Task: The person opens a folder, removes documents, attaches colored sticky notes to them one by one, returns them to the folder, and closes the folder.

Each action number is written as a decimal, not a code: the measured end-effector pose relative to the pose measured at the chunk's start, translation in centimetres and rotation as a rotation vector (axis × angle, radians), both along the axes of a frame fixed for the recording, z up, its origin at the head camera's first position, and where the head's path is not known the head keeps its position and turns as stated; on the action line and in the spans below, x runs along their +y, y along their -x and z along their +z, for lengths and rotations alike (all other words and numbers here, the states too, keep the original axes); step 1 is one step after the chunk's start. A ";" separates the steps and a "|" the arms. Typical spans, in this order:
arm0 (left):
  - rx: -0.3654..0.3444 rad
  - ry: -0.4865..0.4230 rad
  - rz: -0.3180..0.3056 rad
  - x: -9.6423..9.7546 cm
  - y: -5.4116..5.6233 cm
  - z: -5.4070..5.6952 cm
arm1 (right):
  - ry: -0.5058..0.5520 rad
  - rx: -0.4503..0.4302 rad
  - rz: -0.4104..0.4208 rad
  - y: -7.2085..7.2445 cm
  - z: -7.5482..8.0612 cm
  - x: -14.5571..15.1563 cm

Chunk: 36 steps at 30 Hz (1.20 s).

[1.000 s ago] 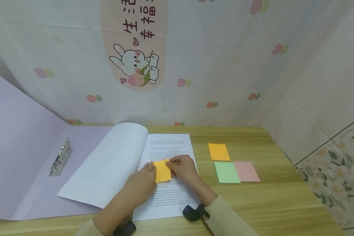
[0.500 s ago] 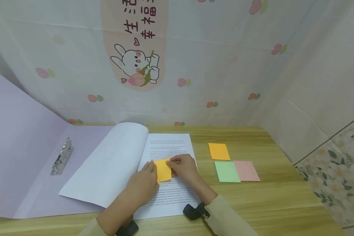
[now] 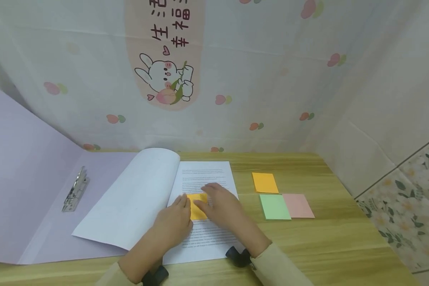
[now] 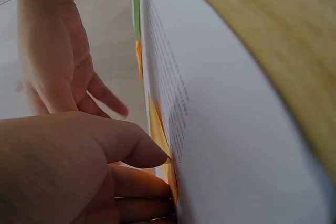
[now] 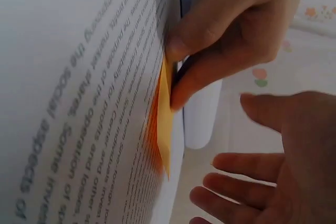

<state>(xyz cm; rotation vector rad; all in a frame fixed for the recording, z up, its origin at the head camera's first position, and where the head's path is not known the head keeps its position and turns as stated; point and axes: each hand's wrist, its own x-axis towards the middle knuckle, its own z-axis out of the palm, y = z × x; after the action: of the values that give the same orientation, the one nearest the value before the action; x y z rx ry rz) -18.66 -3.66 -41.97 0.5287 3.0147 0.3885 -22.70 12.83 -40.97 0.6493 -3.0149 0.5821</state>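
An orange sticky note (image 3: 198, 213) lies on the printed page, its right part lifted off the paper in the right wrist view. My left hand (image 3: 174, 220) holds the note's left edge down with thumb and fingers, against the printed sheet (image 3: 208, 238). Over the note's right side hovers my right hand (image 3: 221, 206), fingers spread and holding nothing. The right wrist view shows a gap between the right fingers (image 5: 247, 166) and the note (image 5: 164, 124). How far the left fingers reach under the note is hidden.
Right of the sheet lie an orange pad (image 3: 265, 182), a green pad (image 3: 275, 207) and a pink pad (image 3: 298, 205). At left, a turned-over page (image 3: 128, 202) curls across the open lilac folder (image 3: 53, 238) with its metal clip (image 3: 76, 190). A patterned cloth (image 3: 254, 87) hangs behind.
My right hand has let go of the sticky note's upper right corner and spread its fingers above it. The left hand has stayed at the note's left edge.
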 end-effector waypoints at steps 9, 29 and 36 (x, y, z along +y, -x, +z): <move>0.000 -0.096 -0.017 -0.6 -0.1 0.2 | -0.102 -0.207 0.292 -1.1 -0.3 -0.4; -0.001 -0.020 0.001 -0.3 0.0 -0.1 | -0.290 -0.168 0.157 -2.2 -1.3 -1.6; 0.003 0.026 0.003 -0.4 0.0 0.1 | -0.307 -0.127 0.073 -2.4 -1.4 -0.7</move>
<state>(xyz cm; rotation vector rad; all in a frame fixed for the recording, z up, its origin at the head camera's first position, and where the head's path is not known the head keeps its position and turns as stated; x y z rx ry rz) -18.66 -4.02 -41.82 0.5240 3.0189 0.3492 -20.35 12.17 -42.39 0.7619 -3.2450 0.1644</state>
